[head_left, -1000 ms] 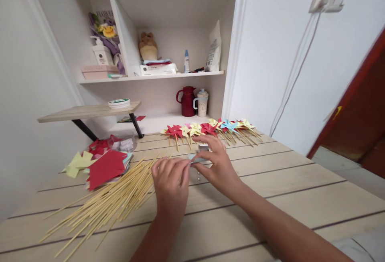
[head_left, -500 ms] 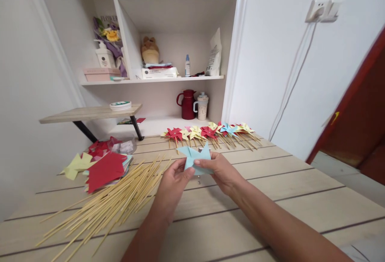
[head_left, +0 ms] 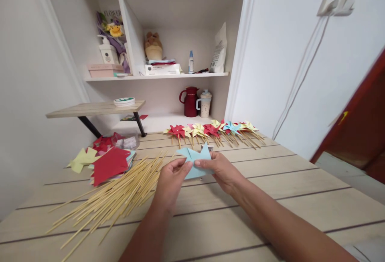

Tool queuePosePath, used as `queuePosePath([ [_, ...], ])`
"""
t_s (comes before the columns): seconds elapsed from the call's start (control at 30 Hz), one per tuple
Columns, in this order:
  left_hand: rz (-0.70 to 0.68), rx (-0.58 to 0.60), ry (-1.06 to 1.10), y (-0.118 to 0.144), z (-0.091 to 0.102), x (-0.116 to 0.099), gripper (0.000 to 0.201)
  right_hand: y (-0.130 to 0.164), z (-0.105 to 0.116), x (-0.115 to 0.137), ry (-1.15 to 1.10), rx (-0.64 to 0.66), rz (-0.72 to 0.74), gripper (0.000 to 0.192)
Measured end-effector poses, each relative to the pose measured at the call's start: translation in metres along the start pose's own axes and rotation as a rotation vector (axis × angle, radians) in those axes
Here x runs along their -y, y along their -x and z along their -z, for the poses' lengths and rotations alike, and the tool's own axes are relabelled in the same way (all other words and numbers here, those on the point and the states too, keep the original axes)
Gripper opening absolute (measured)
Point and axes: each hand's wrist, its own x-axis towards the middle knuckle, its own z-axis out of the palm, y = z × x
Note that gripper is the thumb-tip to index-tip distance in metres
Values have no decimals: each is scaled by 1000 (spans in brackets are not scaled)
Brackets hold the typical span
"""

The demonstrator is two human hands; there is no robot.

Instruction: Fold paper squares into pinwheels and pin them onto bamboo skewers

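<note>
Paper, pale blue and folded into pointed flaps, makes up the blue pinwheel head [head_left: 196,161], held just above the wooden table [head_left: 270,198] between both hands. The left hand [head_left: 171,179] pinches its lower left edge with thumb and fingers; the right hand [head_left: 221,171] pinches the right side. To the left lie thin, straight bamboo skewers [head_left: 111,202] in a loose heap, with flat red and yellow paper sheets [head_left: 105,161] beyond. A row of finished pinwheels [head_left: 213,130] lines the far edge. Since half a second ago the grip has barely altered; only the view shifted slightly. The folded centre is hidden behind the thumbs.
</note>
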Motion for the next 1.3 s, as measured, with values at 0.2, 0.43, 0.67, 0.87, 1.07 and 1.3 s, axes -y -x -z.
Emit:
queuePosePath([
  [0.2,39,8,-11,-3,5,7,37,2,-3,1,6,9,-16,32],
  [0.43,97,25,68,-2,2,3,37,1,-1,-1,33,0,-4,33],
  [0.67,48,26,-33,-4,5,7,31,3,-3,-1,76,-10,-14,33],
  [0.87,117,-133,97,-8,10,8,31,-1,-3,-9,199,-14,155,33],
  [1.07,114,-250,278,-13,16,2,26,1,2,-11,551,-106,592,29],
  [1.3,135,-236,419,-15,18,3,18,10,-5,-18,1085,-172,1109,34],
])
